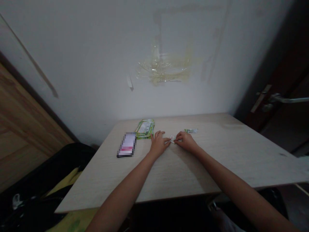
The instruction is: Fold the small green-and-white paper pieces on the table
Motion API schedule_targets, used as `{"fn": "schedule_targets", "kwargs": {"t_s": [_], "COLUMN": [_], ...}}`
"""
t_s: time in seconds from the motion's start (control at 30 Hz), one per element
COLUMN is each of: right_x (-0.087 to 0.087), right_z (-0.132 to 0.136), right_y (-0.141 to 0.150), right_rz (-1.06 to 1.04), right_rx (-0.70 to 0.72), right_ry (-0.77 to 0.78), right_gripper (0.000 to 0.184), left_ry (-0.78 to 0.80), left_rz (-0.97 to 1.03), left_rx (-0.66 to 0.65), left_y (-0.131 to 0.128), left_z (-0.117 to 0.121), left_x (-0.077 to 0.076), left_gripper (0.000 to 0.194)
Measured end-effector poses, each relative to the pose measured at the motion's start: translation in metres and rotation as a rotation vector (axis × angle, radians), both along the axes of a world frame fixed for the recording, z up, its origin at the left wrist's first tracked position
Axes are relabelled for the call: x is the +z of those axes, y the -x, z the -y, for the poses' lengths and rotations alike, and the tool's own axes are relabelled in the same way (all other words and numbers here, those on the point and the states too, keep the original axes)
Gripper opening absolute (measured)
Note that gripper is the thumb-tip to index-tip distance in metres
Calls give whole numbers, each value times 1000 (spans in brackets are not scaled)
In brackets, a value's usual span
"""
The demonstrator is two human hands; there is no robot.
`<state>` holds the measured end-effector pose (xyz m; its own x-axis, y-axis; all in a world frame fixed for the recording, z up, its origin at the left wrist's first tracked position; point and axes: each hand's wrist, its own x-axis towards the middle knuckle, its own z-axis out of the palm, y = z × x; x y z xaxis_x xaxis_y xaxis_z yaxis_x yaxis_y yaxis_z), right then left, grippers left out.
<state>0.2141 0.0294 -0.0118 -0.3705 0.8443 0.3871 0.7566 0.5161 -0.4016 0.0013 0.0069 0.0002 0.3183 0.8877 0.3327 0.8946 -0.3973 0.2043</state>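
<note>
A small whitish piece point(172, 139), too small to name for sure, lies low over the table between my two hands. My left hand point(159, 143) has its thumb side at the piece's left edge, while its other fingers reach forward, apart. From the right, my right hand point(186, 141) pinches the same piece with its thumb and fingertips. Just beyond my left hand is a pile of green-and-white packets point(145, 127). Beyond my right hand lies a narrow green-and-white strip point(191, 131), like a bit of the same packaging.
A phone point(127, 144) with a blurred lit screen lies left of the packets. The pale wooden table point(217, 154) meets a wall point(96, 64) bearing old clear tape point(166, 71). At right is a dark door with a metal handle point(287, 99); dark and yellow cloth point(65, 180) sits at left.
</note>
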Motion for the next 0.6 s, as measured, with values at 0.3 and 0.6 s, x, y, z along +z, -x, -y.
{"fn": "schedule_targets", "kwargs": {"t_s": [0.3, 0.6], "right_x": [0, 3], "right_z": [3, 5], "right_y": [3, 5], "right_rz": [-6, -8], "right_rx": [-23, -39], "right_ry": [-12, 11], "right_gripper": [11, 11], "left_ry": [-37, -42], "left_rz": [-139, -203], "left_rx": [14, 52], "left_y": [-4, 2], "left_z": [9, 24], "left_x": [-1, -3], "left_gripper": [38, 45]}}
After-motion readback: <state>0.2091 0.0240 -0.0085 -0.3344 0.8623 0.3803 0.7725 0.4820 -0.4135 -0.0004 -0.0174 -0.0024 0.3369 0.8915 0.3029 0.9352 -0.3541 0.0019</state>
